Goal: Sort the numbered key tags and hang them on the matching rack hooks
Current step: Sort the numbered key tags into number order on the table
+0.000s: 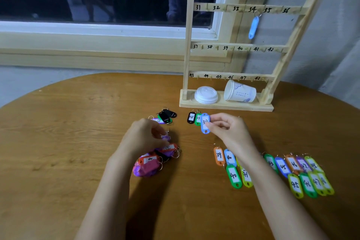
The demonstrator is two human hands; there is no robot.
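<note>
A wooden rack (229, 46) with hooks numbered 31 to 48 stands at the table's back right. One light blue tag (253, 27) hangs near hook 34. My right hand (228, 125) pinches a blue tag (205, 123) just above the table, beside a black tag marked 28 (191, 117) and a green tag (198, 119). My left hand (144, 137) reaches into a mixed pile of tags (153, 159), fingers closed around a purple tag (166, 137). Sorted rows of tags (296, 173) numbered 39 to 48 lie at the right.
A white lid (206, 94) and a tipped paper cup (239, 91) rest on the rack's base. A small cluster of black, green and purple tags (165, 116) lies behind my left hand. A window and sill (97, 33) run behind the round wooden table (68, 122).
</note>
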